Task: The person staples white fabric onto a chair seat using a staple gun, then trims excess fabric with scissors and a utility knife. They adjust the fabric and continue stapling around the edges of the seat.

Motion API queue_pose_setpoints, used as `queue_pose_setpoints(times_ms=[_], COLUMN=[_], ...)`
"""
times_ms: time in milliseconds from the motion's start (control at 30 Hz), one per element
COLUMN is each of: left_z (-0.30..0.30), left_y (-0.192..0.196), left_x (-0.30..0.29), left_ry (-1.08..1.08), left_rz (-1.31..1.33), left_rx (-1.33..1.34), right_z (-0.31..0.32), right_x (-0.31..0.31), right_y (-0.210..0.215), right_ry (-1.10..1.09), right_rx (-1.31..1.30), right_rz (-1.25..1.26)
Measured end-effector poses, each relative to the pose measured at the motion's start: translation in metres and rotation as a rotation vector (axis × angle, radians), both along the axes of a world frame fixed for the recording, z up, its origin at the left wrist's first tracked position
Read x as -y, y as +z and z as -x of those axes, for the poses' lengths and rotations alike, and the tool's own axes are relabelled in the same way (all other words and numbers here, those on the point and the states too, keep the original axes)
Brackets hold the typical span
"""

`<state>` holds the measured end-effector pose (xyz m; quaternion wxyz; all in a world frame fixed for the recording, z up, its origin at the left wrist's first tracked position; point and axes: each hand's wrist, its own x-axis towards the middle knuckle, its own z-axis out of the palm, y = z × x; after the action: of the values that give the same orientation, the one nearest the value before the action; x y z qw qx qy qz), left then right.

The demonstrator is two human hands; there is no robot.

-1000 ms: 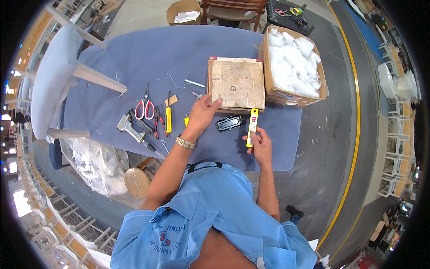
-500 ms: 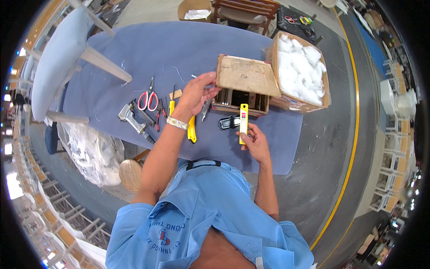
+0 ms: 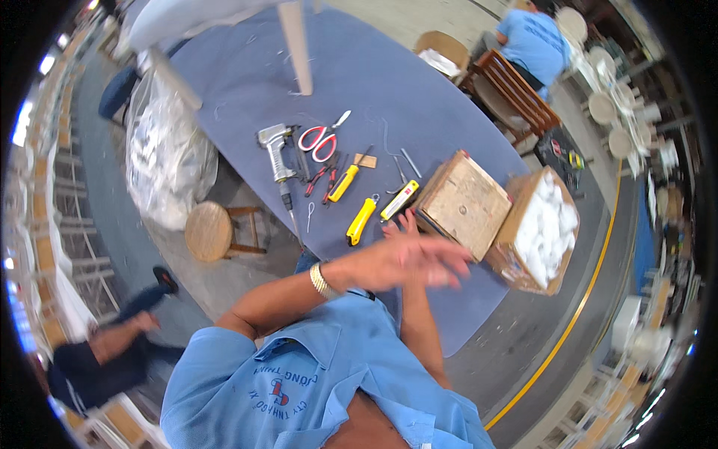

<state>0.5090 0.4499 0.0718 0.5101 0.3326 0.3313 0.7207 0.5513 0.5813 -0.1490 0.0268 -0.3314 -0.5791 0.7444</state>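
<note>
"Hands first: how do they stand?"

"Left hand point(image 3: 419, 262) crosses over the right, blurred, its fingers stretched out and apart. The right hand point(image 3: 405, 224) is mostly hidden behind it; some fingers show, but I cannot tell whether they grip anything."

"And the yellow pack point(image 3: 400, 200)?"

"Lying slanted on the blue table point(image 3: 374, 82), right by those fingertips. Whether they touch it, I cannot tell."

"What is around it?"

"Just to its right stands the worn box point(image 3: 464, 206), top covered, and past that a carton point(image 3: 516, 247) of white stuffing point(image 3: 548, 221). To its left lie a yellow cutter point(image 3: 362, 221), a yellow screwdriver point(image 3: 343, 183), red-handled scissors point(image 3: 324, 142) and a grey air tool point(image 3: 277, 153)."
</note>
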Motion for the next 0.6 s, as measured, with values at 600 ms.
queue_pose_setpoints(times_ms=[600], left_z=[-0.074], left_y=[0.077], left_x=[0.065], left_ry=[-0.453], left_rz=[-0.621], left_rx=[0.188], right_z=[-0.097], right_x=[0.014], right_y=[-0.032], right_ry=[0.309], right_rx=[0.145], right_rz=[-0.126])
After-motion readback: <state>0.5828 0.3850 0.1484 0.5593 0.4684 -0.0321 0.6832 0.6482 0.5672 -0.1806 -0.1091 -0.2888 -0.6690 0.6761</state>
